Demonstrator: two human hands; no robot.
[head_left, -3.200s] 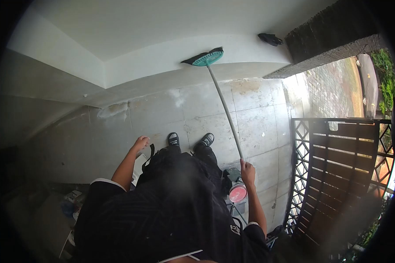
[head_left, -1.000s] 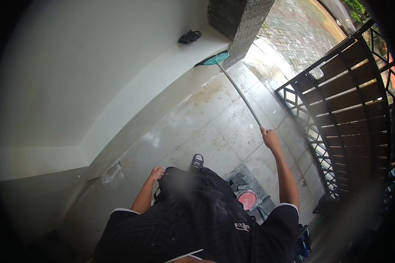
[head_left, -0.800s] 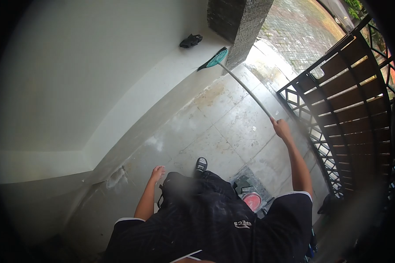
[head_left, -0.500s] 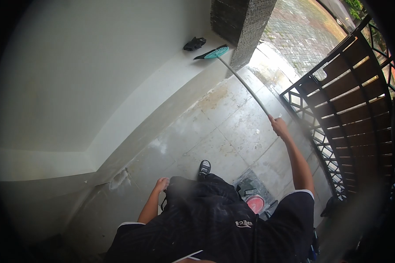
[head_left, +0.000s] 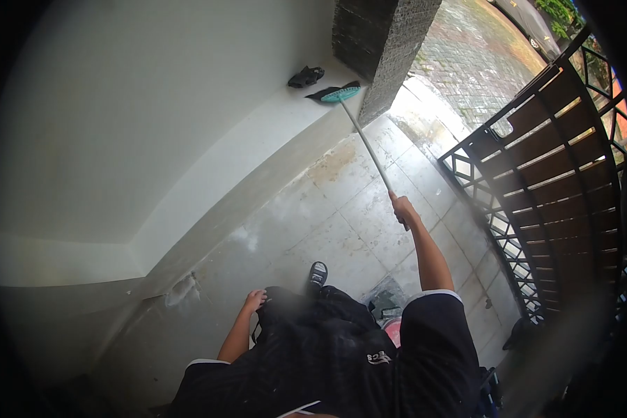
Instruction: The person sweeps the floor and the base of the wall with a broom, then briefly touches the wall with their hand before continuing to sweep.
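In the head view, my right hand is closed around the grey handle of a broom, near its lower end. The broom's teal head with dark bristles lies on the white ledge, close to the stone-clad pillar. Just beyond it on the ledge sits a crumpled black object. My left hand hangs beside my dark shorts, its fingers loosely bent with nothing visible in them.
A black metal gate with brown slats stands on the right. Near my feet, a pink-topped bucket is partly hidden by my clothing, beside a dark flat tray. The pillar rises at the ledge's far end; paving lies outside.
My right hand has moved left and slightly down with the broom handle. The broom head has shifted slightly left and nearer along the ledge. My left hand stays by my side.
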